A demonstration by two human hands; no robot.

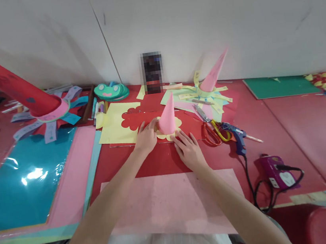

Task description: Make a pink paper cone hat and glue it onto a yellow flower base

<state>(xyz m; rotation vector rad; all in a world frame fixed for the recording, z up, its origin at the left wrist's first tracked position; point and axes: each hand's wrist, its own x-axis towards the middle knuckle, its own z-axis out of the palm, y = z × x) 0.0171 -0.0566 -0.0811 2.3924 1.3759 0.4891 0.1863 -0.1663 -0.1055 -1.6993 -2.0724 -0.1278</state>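
Observation:
A pink paper cone [167,117] stands upright with a slight lean on a pale yellow scalloped paper flower [178,124]. My left hand [147,137] rests at the left side of the cone's base, fingers bent and apart, its fingertips at the flower's edge. On the other side, my right hand [189,147] lies palm down with its fingers spread, the tips at the flower's lower right edge. Beneath both is red paper [191,120]. A red scalloped paper flower [131,120] lies just left of my left hand, partly over a yellow sheet [113,124].
Scissors [211,125] and a blue glue gun [237,136] lie at right, its cord trailing toward a purple power strip [278,173]. Another pink cone [213,73] stands behind. A red tube [16,79] leans at left. Nearest me is a pink sheet [173,200].

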